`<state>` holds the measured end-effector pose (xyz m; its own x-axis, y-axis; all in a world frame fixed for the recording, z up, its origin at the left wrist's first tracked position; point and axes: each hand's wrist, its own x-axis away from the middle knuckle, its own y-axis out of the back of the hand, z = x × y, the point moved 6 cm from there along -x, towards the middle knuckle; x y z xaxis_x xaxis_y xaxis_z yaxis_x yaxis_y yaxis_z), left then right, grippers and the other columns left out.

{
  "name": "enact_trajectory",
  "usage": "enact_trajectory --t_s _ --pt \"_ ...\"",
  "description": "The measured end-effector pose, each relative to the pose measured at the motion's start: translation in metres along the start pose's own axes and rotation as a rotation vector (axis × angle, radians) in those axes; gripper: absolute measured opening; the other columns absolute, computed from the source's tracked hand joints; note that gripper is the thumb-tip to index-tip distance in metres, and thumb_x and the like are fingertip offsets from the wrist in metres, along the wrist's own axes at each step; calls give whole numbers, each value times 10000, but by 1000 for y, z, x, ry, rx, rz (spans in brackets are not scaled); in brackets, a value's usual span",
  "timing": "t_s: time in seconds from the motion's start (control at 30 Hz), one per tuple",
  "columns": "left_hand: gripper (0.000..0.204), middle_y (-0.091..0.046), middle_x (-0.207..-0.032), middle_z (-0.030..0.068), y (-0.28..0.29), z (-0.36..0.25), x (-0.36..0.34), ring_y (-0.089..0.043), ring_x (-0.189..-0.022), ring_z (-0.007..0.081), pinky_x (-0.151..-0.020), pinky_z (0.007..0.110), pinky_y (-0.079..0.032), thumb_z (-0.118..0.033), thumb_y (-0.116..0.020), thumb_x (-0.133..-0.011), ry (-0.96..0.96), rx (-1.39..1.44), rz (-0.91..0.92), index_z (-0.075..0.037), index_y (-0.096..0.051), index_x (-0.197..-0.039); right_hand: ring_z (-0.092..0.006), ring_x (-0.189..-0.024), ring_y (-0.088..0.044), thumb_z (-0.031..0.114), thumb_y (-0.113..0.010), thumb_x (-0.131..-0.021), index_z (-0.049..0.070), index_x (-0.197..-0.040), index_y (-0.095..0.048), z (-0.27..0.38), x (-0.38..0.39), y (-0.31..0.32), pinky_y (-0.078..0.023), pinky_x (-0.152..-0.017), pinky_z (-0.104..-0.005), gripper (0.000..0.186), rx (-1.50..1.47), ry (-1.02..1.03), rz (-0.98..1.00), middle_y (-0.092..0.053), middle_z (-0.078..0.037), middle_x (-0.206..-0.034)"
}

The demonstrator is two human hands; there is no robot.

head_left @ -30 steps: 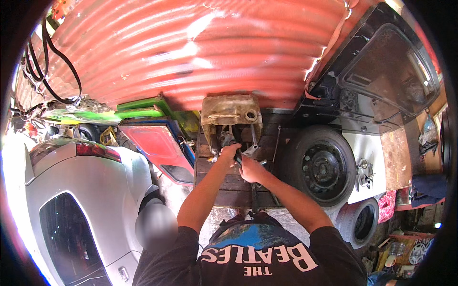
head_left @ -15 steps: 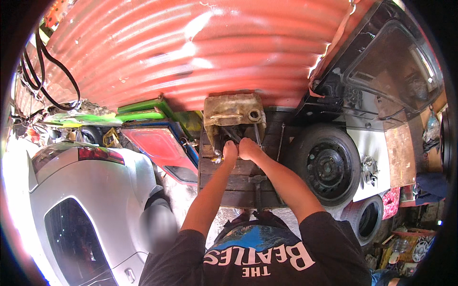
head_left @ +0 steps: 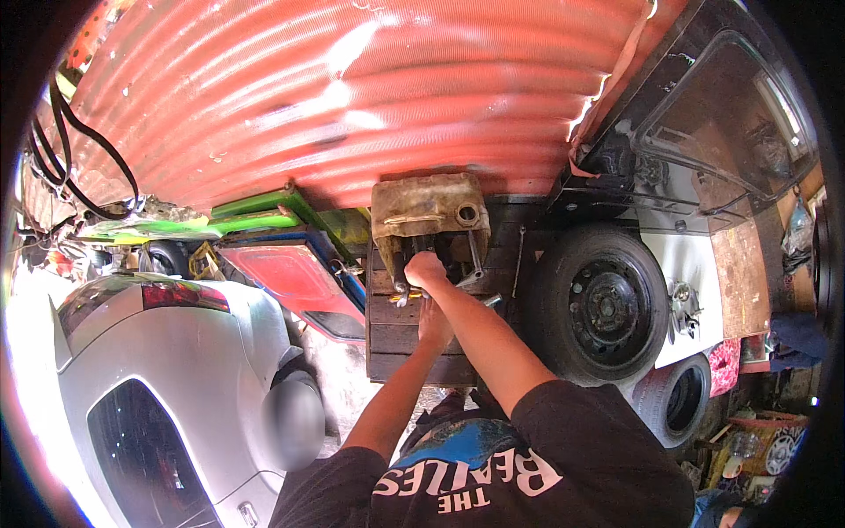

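Observation:
A grimy brown box-shaped casing with a round hole at its upper right stands on a dark wooden plank table. My right hand is closed at the casing's near side, around something I cannot make out. Just below it, my left hand reaches under my right forearm, which hides its fingers. A shiny metal piece shows on the other side of that forearm. Beside my right hand are a grey metal arm and a small yellow-handled object.
A long thin metal rod lies on the table's right side. A wheel with a tyre stands close at the right, another tyre below it. Left are a red panel and a silver car. Red corrugated sheet rises behind.
My left hand has drawn back toward me, below my right wrist. My right hand has moved slightly left. The grey metal arm beside the casing now shows more fully.

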<state>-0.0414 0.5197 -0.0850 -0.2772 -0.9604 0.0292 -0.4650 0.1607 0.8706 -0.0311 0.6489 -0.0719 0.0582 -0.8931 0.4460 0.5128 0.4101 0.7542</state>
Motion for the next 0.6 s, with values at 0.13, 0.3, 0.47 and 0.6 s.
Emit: enact_trajectory --t_s 0.13,0.3,0.47,0.6 --pt "700 -311 -1503 230 -3 -3 6 -280 -1397 381 -1162 499 -211 -387 -521 -902 -63 33 73 -9 -320 -1456 -396 -1052 -646 198 -529 -848 -66 -993 -695 -6 -6 -7 -532 -883 -463 344 -86 -127 -157 -647 -308 -1076" --pt "720 -327 -1489 243 12 -10 12 -287 -1394 381 -1150 446 -263 -401 -576 -879 137 349 91 -8 -346 -1438 -375 -1103 -628 187 -532 -865 -66 -1102 -651 2 -22 -4 -527 -904 -440 367 -14 -46 -3 -616 -281 -1184" --pt "757 -389 -1464 187 -23 14 18 -339 -1380 322 -1126 391 -308 -458 -634 -849 216 400 101 -61 -368 -1436 -331 -1143 -617 204 -542 -865 -39 -1186 -619 17 -24 -10 -519 -923 -423 410 -137 -134 54 -604 -239 -1245" --pt "738 -419 -1451 144 -56 25 20 -376 -1360 285 -1120 373 -314 -469 -621 -863 163 386 101 -95 -362 -1445 -352 -1107 -631 241 -541 -836 -19 -1148 -649 14 -30 -16 -527 -902 -421 420 -116 -160 -62 -625 -263 -1193"
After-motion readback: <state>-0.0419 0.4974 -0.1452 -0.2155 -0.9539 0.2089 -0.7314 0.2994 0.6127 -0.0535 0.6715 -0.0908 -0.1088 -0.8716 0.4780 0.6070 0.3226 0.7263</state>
